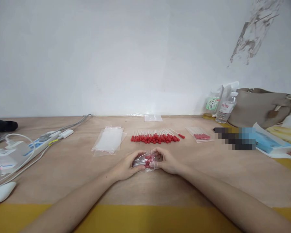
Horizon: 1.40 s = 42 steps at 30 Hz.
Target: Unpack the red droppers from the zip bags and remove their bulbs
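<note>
Between both hands, clear bag [147, 161] w/ red-tipped sticks, crumpled; left hand [126, 166], right hand [166, 161] grip closed on it

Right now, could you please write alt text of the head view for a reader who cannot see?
Two bare hands, left hand and right hand, hold a small clear bag of red-tipped sticks on a wooden table. Behind lie a row of red-tipped sticks and a stack of empty clear bags.

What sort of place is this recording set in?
Probably a makeshift packing bench in a plain room: a bare wooden tabletop against a white wall, a row of red-tipped clear droppers, a stack of clear plastic bags.
</note>
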Available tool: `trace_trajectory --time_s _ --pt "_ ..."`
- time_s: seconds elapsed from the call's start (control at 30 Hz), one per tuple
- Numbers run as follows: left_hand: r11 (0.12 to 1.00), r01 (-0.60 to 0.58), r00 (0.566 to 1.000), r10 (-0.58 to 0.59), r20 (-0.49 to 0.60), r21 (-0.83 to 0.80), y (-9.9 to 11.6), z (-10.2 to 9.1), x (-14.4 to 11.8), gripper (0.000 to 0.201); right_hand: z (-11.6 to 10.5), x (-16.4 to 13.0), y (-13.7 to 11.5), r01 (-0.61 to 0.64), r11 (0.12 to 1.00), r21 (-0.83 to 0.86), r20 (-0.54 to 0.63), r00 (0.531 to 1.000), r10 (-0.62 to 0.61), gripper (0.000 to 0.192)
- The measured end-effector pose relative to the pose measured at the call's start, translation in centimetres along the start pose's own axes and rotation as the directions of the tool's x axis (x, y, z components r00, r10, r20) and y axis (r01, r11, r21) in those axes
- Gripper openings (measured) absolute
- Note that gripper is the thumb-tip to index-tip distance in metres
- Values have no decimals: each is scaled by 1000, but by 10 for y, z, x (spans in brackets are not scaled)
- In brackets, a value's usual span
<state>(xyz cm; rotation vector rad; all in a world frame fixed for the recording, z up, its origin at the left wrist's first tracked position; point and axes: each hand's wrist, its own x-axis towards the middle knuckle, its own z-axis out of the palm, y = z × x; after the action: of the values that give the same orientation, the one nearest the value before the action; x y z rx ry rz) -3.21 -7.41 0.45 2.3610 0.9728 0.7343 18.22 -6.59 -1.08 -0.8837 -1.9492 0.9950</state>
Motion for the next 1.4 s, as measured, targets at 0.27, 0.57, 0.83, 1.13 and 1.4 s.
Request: trace_trajectory --time_s 0.27,0.57,0.83,1.13,1.4 --pt "999 27 999 -26 24 -25 -4 1 1 45 -15 0 -10 -76 997 -31 -60 995 74 23" --pt "999 45 999 -45 22 -11 -3 -1 1 44 -117 -9 0 -318 889 328 -80 929 362 33" --pt "999 37 999 -37 19 -3 -5 0 2 44 -156 -6 43 -60 988 145 -757 636 150 40" --pt "999 29 999 -30 32 29 -1 -2 2 41 -122 9 78 -141 898 -416 -615 772 -164 37" --pt "999 22 999 -23 31 34 -1 -2 2 42 -128 9 79 -215 794 -569 -514 846 -139 36"
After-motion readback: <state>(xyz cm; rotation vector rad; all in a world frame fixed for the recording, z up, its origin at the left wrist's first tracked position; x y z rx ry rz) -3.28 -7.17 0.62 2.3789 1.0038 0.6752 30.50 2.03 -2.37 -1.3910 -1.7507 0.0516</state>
